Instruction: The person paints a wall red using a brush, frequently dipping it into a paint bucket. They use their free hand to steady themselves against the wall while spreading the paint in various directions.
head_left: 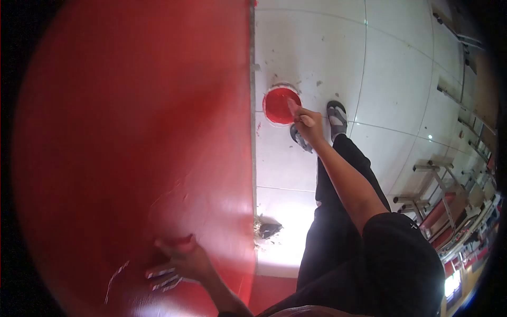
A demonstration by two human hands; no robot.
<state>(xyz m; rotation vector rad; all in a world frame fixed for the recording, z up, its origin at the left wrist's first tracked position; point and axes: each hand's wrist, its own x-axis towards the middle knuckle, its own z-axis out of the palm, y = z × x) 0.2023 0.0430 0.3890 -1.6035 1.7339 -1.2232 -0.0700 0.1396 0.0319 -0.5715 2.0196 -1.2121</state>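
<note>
A round white bucket point(264, 103) of red paint stands on the tiled floor close to the red wall. My right hand point(310, 126) is closed around a paint-coated brush point(292, 105), whose reddish end reaches into the bucket's mouth; most of its handle is hidden by my fingers. On the left, my left hand point(182, 262) lies at the glossy red wall point(158, 132), fingers spread and holding nothing, slightly blurred.
My sandalled feet point(337, 117) stand beside the bucket. Dark debris point(270, 230) lies on the floor at the wall's base. Metal-legged chairs point(441, 211) line the right side. White tiles point(388, 90) cover the floor, with small specks around the bucket.
</note>
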